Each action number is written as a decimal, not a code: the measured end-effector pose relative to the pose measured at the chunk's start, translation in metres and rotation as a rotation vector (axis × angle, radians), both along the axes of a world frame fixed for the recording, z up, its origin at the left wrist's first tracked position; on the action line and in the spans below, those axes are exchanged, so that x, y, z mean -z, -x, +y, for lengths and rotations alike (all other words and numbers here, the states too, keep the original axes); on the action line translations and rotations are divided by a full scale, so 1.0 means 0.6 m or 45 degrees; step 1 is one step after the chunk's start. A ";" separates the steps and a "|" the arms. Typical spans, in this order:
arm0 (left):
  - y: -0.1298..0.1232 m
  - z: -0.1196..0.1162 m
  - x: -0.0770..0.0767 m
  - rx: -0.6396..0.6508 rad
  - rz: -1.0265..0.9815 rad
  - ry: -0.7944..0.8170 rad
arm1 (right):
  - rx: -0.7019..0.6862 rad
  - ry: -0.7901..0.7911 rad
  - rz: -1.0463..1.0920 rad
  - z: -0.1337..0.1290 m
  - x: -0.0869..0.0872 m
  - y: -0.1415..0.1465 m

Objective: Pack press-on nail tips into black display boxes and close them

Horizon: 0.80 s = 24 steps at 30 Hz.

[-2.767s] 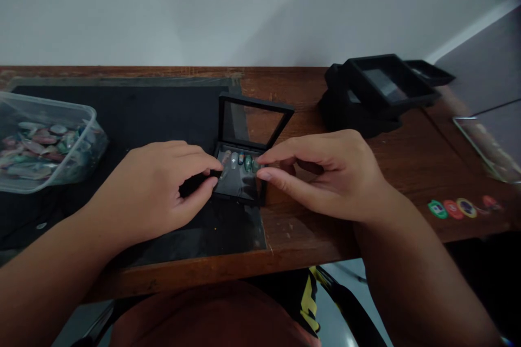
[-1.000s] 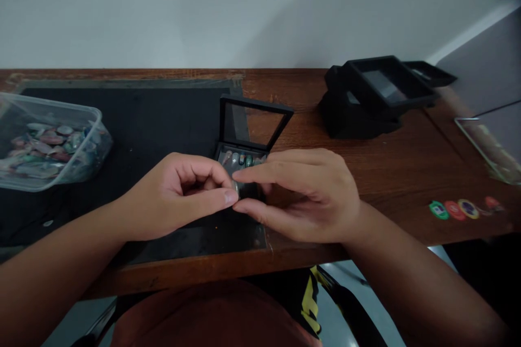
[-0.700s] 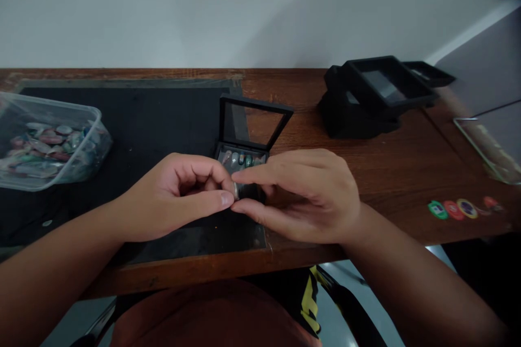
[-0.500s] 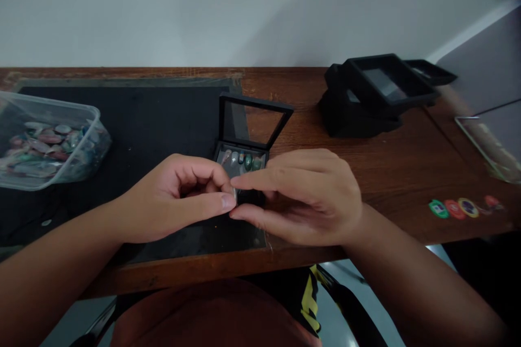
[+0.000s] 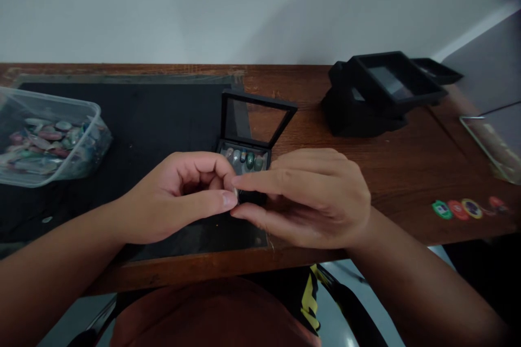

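Observation:
My left hand (image 5: 183, 195) pinches a small pale piece, apparently a press-on nail (image 5: 236, 193), between thumb and bent forefinger. From the other side, my right hand (image 5: 313, 195) has its forefinger and thumb closed at the same piece, which the fingertips mostly cover. Just behind the hands stands a black display box (image 5: 260, 100) with its windowed lid tilted up. Inside it lies a row of press-on nails (image 5: 250, 160), in green, grey and pinkish tones, some with a star-like mark. My fingers hide the front of the box.
To the left, a clear plastic tub (image 5: 97, 114) holds many small bagged pieces. A dark mat (image 5: 163, 114) covers the table's left part. Several black cases (image 5: 366, 103) are stacked at the back right. Round colourful stickers (image 5: 472, 208) lie near the right front edge.
Both hands keep almost the same pinch on the small piece. The view has shifted slightly, and the box and stacked cases appear a little further right.

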<state>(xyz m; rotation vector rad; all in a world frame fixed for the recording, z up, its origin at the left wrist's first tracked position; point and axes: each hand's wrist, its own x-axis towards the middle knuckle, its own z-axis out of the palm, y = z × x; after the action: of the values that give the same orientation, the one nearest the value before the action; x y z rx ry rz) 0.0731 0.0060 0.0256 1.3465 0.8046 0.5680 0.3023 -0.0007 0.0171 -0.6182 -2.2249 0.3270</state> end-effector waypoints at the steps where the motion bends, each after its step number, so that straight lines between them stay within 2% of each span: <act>1: 0.000 0.000 0.000 0.003 -0.008 0.014 | 0.002 -0.006 -0.002 0.000 -0.001 0.000; 11: 0.004 0.002 0.012 0.014 -0.117 0.084 | 0.007 -0.012 -0.042 -0.001 -0.001 0.001; 18: 0.000 0.004 0.000 0.036 -0.053 0.039 | 0.001 -0.012 -0.044 -0.001 0.000 0.002; 24: 0.000 0.001 0.001 0.054 -0.062 0.076 | -0.025 -0.014 -0.032 0.000 0.000 0.001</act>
<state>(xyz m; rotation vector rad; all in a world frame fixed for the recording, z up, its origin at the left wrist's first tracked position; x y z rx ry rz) 0.0729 0.0064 0.0250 1.2875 0.7462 0.5374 0.3017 -0.0009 0.0169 -0.5980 -2.2566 0.3186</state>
